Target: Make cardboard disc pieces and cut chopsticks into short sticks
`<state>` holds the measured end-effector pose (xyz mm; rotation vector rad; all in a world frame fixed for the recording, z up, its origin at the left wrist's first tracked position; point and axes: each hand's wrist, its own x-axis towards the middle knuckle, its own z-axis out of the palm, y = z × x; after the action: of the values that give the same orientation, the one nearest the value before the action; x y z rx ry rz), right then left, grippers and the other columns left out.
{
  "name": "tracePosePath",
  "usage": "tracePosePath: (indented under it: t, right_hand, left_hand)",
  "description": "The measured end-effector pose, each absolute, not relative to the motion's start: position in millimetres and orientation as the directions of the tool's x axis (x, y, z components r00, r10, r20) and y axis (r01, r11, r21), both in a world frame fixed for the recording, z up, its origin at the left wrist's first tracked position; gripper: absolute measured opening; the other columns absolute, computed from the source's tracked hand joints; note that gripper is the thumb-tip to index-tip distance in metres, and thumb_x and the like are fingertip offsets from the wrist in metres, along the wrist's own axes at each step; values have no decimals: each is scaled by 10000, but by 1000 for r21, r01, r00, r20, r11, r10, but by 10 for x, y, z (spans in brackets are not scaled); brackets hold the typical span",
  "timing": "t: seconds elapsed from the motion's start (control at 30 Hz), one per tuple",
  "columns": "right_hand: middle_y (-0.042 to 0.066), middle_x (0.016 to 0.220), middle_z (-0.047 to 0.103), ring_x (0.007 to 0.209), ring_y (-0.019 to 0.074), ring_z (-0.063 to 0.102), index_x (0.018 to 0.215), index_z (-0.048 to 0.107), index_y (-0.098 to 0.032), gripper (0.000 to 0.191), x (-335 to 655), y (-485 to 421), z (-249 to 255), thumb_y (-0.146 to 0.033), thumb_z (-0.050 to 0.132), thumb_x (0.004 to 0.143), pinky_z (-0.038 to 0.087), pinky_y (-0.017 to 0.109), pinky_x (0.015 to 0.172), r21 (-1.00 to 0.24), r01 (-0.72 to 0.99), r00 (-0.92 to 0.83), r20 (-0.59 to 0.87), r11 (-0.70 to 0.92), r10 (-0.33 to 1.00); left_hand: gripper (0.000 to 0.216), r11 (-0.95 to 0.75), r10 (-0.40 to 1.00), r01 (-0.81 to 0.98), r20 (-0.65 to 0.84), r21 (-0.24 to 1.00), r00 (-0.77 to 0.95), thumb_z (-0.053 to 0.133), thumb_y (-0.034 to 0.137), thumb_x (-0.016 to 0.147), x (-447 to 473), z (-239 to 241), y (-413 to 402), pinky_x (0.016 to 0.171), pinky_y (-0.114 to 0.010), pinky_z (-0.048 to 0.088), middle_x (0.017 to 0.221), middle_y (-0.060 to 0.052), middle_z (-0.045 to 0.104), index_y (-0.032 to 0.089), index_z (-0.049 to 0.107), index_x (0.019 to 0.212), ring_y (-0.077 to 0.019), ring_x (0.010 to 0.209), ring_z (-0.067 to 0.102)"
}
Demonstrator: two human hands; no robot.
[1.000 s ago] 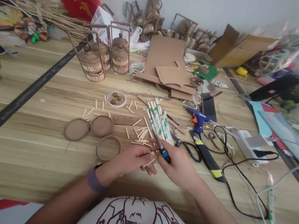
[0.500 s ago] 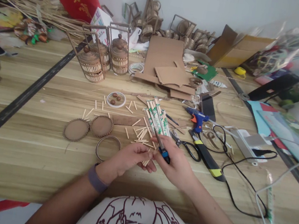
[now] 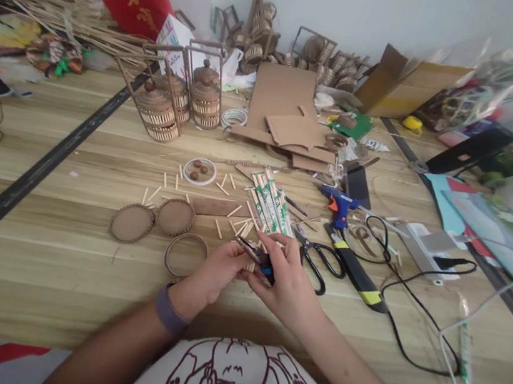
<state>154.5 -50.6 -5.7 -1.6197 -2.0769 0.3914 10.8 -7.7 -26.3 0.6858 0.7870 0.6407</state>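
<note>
My right hand (image 3: 293, 279) is closed around a pair of blue-handled pliers (image 3: 254, 253), whose metal jaws point up and left across my left fingers. My left hand (image 3: 218, 270) is closed on short wooden sticks (image 3: 250, 267), mostly covered by my fingers. Just beyond both hands lie loose cut sticks (image 3: 243, 227) and paper-wrapped chopsticks (image 3: 270, 203). A brown ring (image 3: 186, 254) lies left of my left hand. Beside it are two round cardboard discs with braided rims, a left one (image 3: 132, 223) and a right one (image 3: 175, 216).
Black-handled scissors (image 3: 323, 260), a utility knife (image 3: 359, 275) and a blue glue gun (image 3: 340, 204) lie to the right, near a power strip (image 3: 430, 253) with trailing cables. Small lidded baskets (image 3: 160, 116) stand back left. Cardboard sheets (image 3: 281, 91) lie at the back; a tape roll (image 3: 199, 172) holds brown beads.
My right hand has turned and shifted slightly left. The pliers' jaws now lie lower, across my left fingers, instead of pointing upward. More of the scissors shows.
</note>
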Motion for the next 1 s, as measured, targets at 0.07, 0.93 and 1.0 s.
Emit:
tracePosePath:
  t: [0.07, 0.93, 1.0]
  right_hand:
    - [157, 1252, 450, 1083, 302, 607, 1384, 395, -220, 631, 1546, -501, -68, -270, 652, 811, 575, 451, 846, -495, 829, -189, 188, 259, 964]
    - [33, 874, 649, 775, 176, 647, 951, 612, -189, 366, 1551, -607, 16, -406, 751, 692, 509, 305, 671, -575, -336, -494, -567, -746, 659]
    - [46, 921, 661, 834, 197, 661, 987, 618, -185, 380, 1581, -643, 24, -350, 759, 674, 503, 298, 668, -580, -310, -490, -582, -754, 649]
  left_hand:
    - [341, 605, 734, -258, -402, 753, 547, 782, 443, 658, 114, -261, -84, 686, -273, 476, 728, -34, 671, 135, 672, 753, -148, 677, 594]
    - [369, 539, 745, -266, -305, 799, 593, 641, 522, 808, 5, -115, -81, 342, -202, 385, 850, -34, 682, 158, 596, 846, -50, 390, 462]
    - [365, 500, 774, -256, -293, 828, 562, 628, 523, 819, -6, -120, -69, 384, -208, 395, 852, -39, 688, 160, 605, 844, -73, 444, 511]
